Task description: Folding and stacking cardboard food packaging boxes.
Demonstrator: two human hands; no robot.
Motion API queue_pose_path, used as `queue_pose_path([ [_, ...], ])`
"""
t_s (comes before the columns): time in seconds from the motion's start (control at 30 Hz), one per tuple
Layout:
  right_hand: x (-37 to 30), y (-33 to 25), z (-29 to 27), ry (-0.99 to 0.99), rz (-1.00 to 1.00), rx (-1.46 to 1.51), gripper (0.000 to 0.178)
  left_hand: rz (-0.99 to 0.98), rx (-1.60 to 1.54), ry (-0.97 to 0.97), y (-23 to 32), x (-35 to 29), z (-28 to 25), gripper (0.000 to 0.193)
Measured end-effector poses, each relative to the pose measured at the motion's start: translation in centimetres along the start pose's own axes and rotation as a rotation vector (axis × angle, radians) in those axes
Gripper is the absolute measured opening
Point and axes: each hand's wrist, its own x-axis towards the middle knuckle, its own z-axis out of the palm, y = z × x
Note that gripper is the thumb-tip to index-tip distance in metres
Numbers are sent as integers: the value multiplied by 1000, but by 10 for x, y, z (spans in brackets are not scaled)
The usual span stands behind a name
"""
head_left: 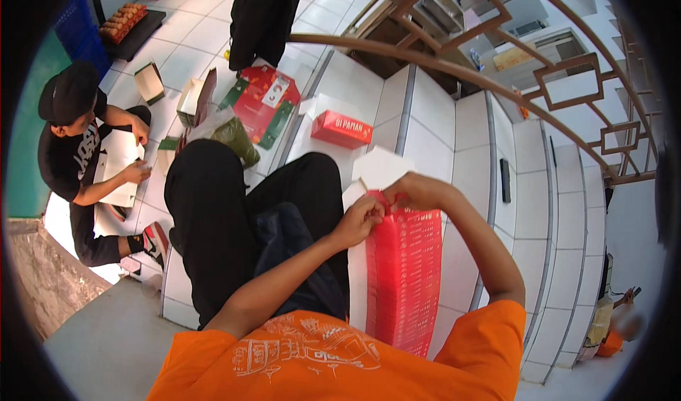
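Beside my right thigh, a long stack of nested red cartons runs along the white tiled step, with repeated white print on its edges. At its far end, my left hand is closed with bent fingers on a red carton edge. Close by, my right hand bends over the same end, its fingers pinching the carton there. A white cardboard flap stands up just beyond my hands. My fingertips are partly hidden. Farther off on the step lies a folded red box with a white flap raised.
To the left a person in black sits on the floor, holding white cardboard. Open boxes, a flat red-and-green carton and a plastic bag lie ahead. A brown metal railing rises at the right.
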Motion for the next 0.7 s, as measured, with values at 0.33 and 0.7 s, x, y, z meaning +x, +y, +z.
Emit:
queue_pose_path([
  [0.33,5,5,-10,-271,120,222,27,66,-27,-86,-17,2,1,14],
  [0.7,52,-11,16,-217,333,-180,34,-60,372,-335,-2,11,-29,36],
])
